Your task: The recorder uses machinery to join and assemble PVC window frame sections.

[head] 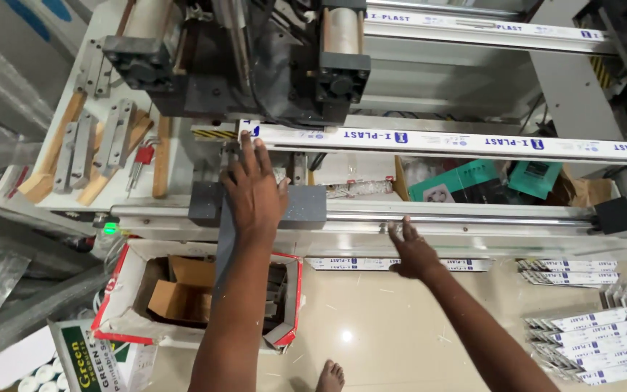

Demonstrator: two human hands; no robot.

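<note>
Seen from the head camera, the left hand (255, 190) lies flat and spread, palm down, its fingertips touching the near end of a long white profile strip (459, 143) that carries a film with small blue marks along its length. That strip runs from just past the fingertips out toward 3 o'clock, lying across the machine bed (400, 218) under the dark clamp heads (212, 65). The strip looks straight, slim and glossy, its left end cut square; a yellow-and-black striped edge sits just beside that end at 9 o'clock of it. The left hand grasps nothing; its palm rests over a grey carriage block (306, 205) on the steel guide rail (473, 216).

The right hand (411, 250) sits at 4 o'clock from the left one, open with fingers loosely extended, its fingertips at the front edge of the machine bed just below the rail. It holds nothing either.

At 10 o'clock of the left hand, wooden blocks (56, 156) and grey metal brackets (96, 141) lie on the white side table, with a small red-handled tool (141, 161) among them. At 6 o'clock, on the tiled floor, stands an open cardboard box (183, 290) with red-trimmed flaps. Short cut pieces of the same white strip (589, 327) lie stacked at 4 o'clock on the floor. A bare foot (330, 377) shows at the bottom edge.
</note>
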